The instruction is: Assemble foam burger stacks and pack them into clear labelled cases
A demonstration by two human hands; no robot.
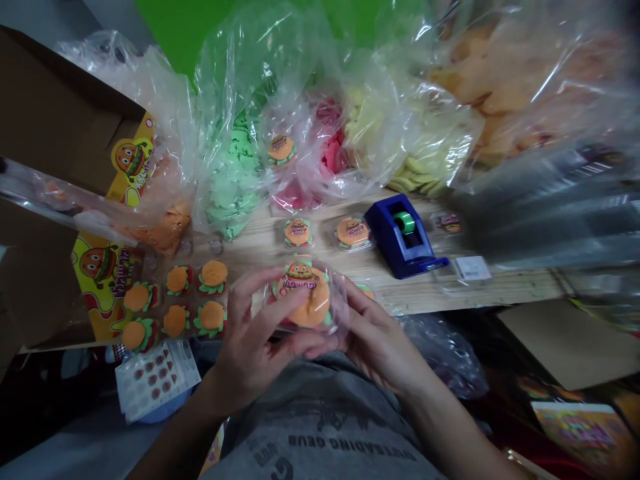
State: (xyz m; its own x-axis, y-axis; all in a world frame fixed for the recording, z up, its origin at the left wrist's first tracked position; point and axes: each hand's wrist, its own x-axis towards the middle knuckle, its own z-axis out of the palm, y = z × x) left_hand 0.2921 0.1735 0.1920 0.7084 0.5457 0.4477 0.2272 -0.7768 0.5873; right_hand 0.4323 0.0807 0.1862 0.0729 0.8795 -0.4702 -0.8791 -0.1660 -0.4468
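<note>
Both my hands hold one small clear plastic case with an orange burger-shaped piece [307, 300] and a burger sticker inside, just above my lap. My left hand [255, 340] grips its left side, thumb and fingers curled over the front. My right hand [375, 340] pinches its right edge from behind. Two more filled burger cases [299, 233] [353, 233] lie on the wooden table beyond. A yellow display tray [107, 267] on the left carries several orange burger pieces [176, 300].
A blue tape dispenser [404, 235] with green tape stands on the table's right. Clear plastic bags of green [235, 180], pink [330, 153], yellow [400, 147] and orange pieces crowd the back. A sticker sheet [155, 377] lies lower left. A cardboard box [45, 120] fills the left.
</note>
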